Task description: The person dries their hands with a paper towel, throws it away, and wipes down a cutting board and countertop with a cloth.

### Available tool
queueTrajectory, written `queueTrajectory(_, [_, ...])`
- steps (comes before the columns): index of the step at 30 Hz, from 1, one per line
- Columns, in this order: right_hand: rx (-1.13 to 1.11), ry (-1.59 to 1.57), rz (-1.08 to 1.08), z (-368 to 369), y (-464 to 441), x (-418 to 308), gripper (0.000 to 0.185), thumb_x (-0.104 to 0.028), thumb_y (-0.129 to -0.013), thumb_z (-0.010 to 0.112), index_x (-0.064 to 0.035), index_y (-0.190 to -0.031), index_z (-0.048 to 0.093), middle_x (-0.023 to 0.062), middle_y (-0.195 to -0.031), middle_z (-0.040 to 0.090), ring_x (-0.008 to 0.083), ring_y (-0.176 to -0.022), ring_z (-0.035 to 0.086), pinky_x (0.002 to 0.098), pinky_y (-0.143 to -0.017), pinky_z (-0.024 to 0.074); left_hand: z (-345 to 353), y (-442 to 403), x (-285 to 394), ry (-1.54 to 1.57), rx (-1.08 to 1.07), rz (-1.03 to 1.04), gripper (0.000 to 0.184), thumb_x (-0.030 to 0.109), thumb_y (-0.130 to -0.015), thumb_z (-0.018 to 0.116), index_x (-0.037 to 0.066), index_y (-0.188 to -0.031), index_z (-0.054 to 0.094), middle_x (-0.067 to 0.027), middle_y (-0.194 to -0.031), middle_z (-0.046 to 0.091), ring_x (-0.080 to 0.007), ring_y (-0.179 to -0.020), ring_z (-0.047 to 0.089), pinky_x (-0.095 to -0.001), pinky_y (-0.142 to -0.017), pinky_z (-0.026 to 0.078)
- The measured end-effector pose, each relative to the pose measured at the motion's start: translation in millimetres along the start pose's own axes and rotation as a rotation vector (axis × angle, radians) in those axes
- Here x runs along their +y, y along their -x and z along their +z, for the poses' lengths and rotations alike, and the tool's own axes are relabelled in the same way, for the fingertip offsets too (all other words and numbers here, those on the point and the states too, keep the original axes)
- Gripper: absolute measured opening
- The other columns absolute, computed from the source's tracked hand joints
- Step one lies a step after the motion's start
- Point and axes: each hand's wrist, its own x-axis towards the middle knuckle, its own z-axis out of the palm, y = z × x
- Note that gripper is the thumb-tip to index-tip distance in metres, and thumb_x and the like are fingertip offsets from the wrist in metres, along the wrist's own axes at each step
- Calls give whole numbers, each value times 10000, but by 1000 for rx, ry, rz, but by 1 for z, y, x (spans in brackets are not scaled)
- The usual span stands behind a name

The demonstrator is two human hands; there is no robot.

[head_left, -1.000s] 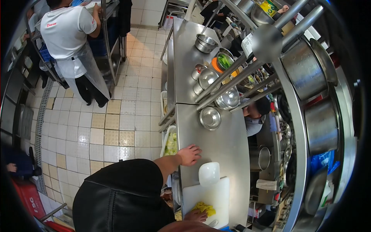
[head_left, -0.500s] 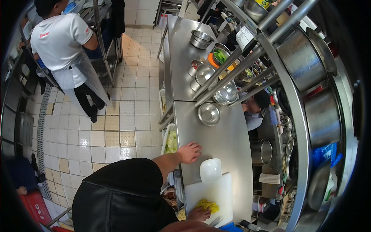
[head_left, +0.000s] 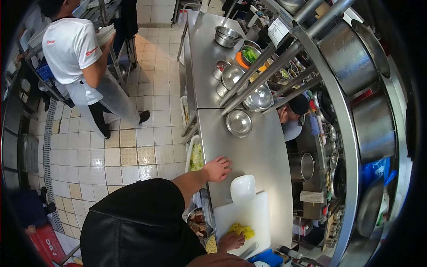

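Note:
My left hand [head_left: 217,168] rests palm down on the steel counter [head_left: 267,160] near its edge, open, with fingers stretched out. Close to it stands a white bowl [head_left: 243,189], touching or overlapping the white cutting board [head_left: 259,213]. On the board lies a crumpled yellow cloth [head_left: 242,230]. My right hand [head_left: 231,240] has its fingers curled at the cloth's near side and holds it against the board. A knife blade [head_left: 249,250] lies beside that hand, its handle hidden from view.
Metal bowls [head_left: 239,123] stand further along the counter. Below its edge are a tray of chopped greens [head_left: 195,155] and a pan of meat [head_left: 197,222]. A shelf rack with large pots [head_left: 349,62] overhangs the far side. A person in white [head_left: 73,53] stands left; another [head_left: 293,120] is beyond the counter.
My right hand and the cloth have shifted slightly up the board. My left hand stays on the counter. The person in white has turned and now carries a stack of plates.

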Motion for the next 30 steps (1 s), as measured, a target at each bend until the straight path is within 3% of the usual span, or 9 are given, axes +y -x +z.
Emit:
queueTrajectory(9, [55, 37, -12, 10, -3, 3, 513, -361, -981, 517, -77, -1404, 575, 177, -1413, 525, 388, -1277, 468, 561, -1018, 407, 5, 0, -1, 7, 60, 16, 393, 340, -937, 606, 172, -1283, 687, -106, -1493, 541, -318, -1450, 440, -529, -1243, 306])
queueTrajectory(15, [37, 20, -24, 8, 0, 4, 515, -373, -988, 511, -82, -1409, 566, 185, -1451, 500, 387, -1305, 449, 563, -1044, 396, 6, 1, -1, 37, 94, 13, 356, 320, -905, 632, 165, -1222, 680, -110, -1467, 544, -323, -1429, 459, -538, -1240, 314])
queueTrajectory(30, [42, -3, -3, 12, -2, 5, 530, -386, -952, 551, -111, -1405, 569, 192, -1491, 499, 391, -1352, 447, 572, -1075, 384, 3, 0, 1, 31, 59, -1, 360, 332, -921, 623, 168, -1236, 683, -99, -1478, 544, -318, -1451, 435, -533, -1251, 302])
